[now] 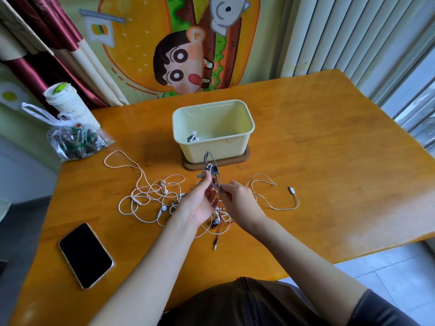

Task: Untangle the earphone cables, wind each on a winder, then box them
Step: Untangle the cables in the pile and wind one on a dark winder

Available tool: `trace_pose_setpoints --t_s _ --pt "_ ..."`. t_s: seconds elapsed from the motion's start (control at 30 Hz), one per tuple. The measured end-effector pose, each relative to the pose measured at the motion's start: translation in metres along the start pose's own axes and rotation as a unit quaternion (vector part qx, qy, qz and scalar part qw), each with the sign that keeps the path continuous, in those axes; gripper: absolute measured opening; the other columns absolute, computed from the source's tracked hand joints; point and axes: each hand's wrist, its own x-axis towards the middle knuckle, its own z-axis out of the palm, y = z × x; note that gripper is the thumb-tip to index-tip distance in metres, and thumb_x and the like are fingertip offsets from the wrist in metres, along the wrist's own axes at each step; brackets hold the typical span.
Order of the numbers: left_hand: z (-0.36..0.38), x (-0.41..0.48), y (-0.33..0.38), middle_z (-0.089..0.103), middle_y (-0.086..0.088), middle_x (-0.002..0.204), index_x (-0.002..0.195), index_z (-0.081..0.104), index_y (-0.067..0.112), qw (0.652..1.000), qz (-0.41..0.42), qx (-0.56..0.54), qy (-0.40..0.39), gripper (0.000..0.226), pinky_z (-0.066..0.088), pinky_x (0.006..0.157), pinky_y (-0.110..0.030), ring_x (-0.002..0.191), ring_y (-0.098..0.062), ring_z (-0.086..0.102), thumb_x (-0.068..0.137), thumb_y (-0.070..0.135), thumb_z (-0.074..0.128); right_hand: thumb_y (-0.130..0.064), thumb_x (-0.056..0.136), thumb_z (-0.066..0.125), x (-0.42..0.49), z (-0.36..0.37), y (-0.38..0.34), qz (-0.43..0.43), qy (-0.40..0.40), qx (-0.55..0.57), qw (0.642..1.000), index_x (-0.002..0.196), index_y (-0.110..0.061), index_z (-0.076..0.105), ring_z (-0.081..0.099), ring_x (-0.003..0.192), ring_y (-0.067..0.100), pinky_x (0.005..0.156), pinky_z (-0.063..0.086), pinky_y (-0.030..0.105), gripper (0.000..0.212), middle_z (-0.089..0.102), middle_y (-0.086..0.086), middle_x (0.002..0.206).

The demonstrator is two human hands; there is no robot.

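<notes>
Item: earphone winder (211,171), grey, thin and flat, with long prongs pointing up and away. It is held above the orange wooden table (329,161), just in front of the box.

- Left hand (201,204): palm up, thumb and fingertips pinching the winder's middle.
- Right hand (240,203): close beside the left, fingertips pinched at the winder's lower end. Whether they also grip a cable there cannot be told.
- Box (235,147): pale yellow, rectangular, rounded corners, open at the top. It stands on a brown base (237,160) at the table's centre, far of the hands. Inside, at its near left corner, lies one white earphone set (193,137) already wound on a dark winder.
- White tangle (150,194): several thin white leads looped over one another, earbuds showing, spread on the table left of the hands.
- Red and black cable (221,223): lies under the hands, its jack plug (215,244) pointing near.
- Loose white cable (291,190): curves right of the hands and ends in a small connector.
- Also present: black phone (86,255), near left; clear plastic bag (75,140) and lidded cup (68,102), far left.
</notes>
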Motion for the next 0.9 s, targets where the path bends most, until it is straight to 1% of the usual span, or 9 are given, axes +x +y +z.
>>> trace_pose_setpoints --t_s 0.13,0.2,0.27,0.33,0.5,0.63,0.7,0.8,0.9 --pt "0.002 0.003 -0.002 0.052 0.002 0.078 0.093 0.062 0.018 0.996 0.055 0.025 0.069 0.019 0.037 0.067 -0.023 0.073 -0.012 0.045 0.089 0.037 0.061 -0.016 0.098 0.047 -0.002 -0.002 -0.002 -0.025 -0.008 -0.009 1.000 0.088 -0.004 0.067 0.043 0.064 0.012 0.055 0.030 0.015 0.025 0.049 0.002 0.074" --pt "0.003 0.004 -0.003 0.057 0.005 0.080 0.107 0.066 0.011 0.989 0.102 0.040 0.095 0.025 0.039 0.068 -0.022 0.073 -0.009 0.047 0.088 0.029 0.064 -0.016 0.098 0.047 -0.002 -0.003 -0.003 -0.032 -0.015 -0.017 0.999 0.091 -0.004 0.068 0.047 0.068 0.015 0.057 0.030 0.016 0.025 0.052 0.003 0.077" --pt "0.002 0.004 -0.005 0.064 0.006 0.087 0.119 0.064 0.006 0.977 0.156 0.089 0.111 0.034 0.047 0.079 -0.026 0.080 -0.009 0.054 0.089 0.022 0.064 -0.016 0.099 0.046 -0.002 -0.004 -0.004 -0.041 -0.019 -0.018 0.999 0.093 -0.004 0.067 0.047 0.068 0.017 0.059 0.031 0.018 0.025 0.052 0.005 0.078" --pt "-0.001 0.002 -0.007 0.068 0.005 0.093 0.119 0.065 0.008 0.953 0.201 0.191 0.122 0.031 0.049 0.090 -0.031 0.089 -0.011 0.060 0.091 0.020 0.063 -0.016 0.099 0.045 -0.001 -0.007 -0.005 -0.046 -0.020 -0.013 0.999 0.096 -0.004 0.066 0.048 0.069 0.019 0.059 0.030 0.018 0.025 0.054 0.006 0.080" --pt "-0.017 0.001 -0.010 0.069 0.002 0.098 0.115 0.067 0.014 0.892 0.260 0.356 0.101 0.025 0.043 0.073 -0.016 0.092 -0.008 0.061 0.092 0.021 0.061 -0.017 0.095 0.054 0.007 -0.023 0.003 -0.033 -0.014 -0.021 0.999 0.096 -0.005 0.070 0.058 0.077 0.023 0.064 0.040 0.023 0.021 0.065 0.010 0.086" --pt "-0.020 0.000 -0.013 0.068 -0.001 0.100 0.114 0.067 0.011 0.858 0.263 0.434 0.079 0.025 0.045 0.076 -0.018 0.095 -0.015 0.061 0.091 0.019 0.061 -0.017 0.087 0.065 0.017 -0.046 0.007 -0.021 0.032 0.003 0.999 0.093 -0.008 0.074 0.056 0.068 0.005 0.061 0.039 0.005 0.014 0.072 0.003 0.086" --pt "-0.017 -0.001 -0.016 0.068 0.000 0.102 0.115 0.067 0.011 0.855 0.260 0.446 0.052 0.025 0.044 0.076 -0.015 0.096 -0.013 0.061 0.092 0.018 0.060 -0.016 0.086 0.067 0.020 -0.054 0.009 -0.010 0.043 0.016 0.999 0.091 -0.007 0.074 0.054 0.060 -0.004 0.059 0.038 0.004 0.013 0.069 0.000 0.080" --pt "-0.011 -0.003 -0.015 0.065 0.009 0.100 0.119 0.065 0.013 0.866 0.242 0.438 0.013 0.027 0.039 0.073 -0.008 0.093 -0.002 0.058 0.094 0.019 0.057 -0.016 0.083 0.069 0.023 -0.061 0.014 0.005 0.055 0.040 0.998 0.089 -0.008 0.074 0.053 0.062 -0.016 0.059 0.037 0.003 0.011 0.061 -0.010 0.072" --pt "-0.011 -0.006 -0.012 0.064 0.013 0.104 0.121 0.063 0.016 0.887 0.216 0.409 -0.021 0.028 0.038 0.073 -0.006 0.097 0.004 0.055 0.094 0.023 0.056 -0.019 0.083 0.070 0.026 -0.065 0.021 0.020 0.063 0.061 0.996 0.090 -0.010 0.074 0.055 0.058 -0.007 0.058 0.042 0.008 0.012 0.066 -0.006 0.075"
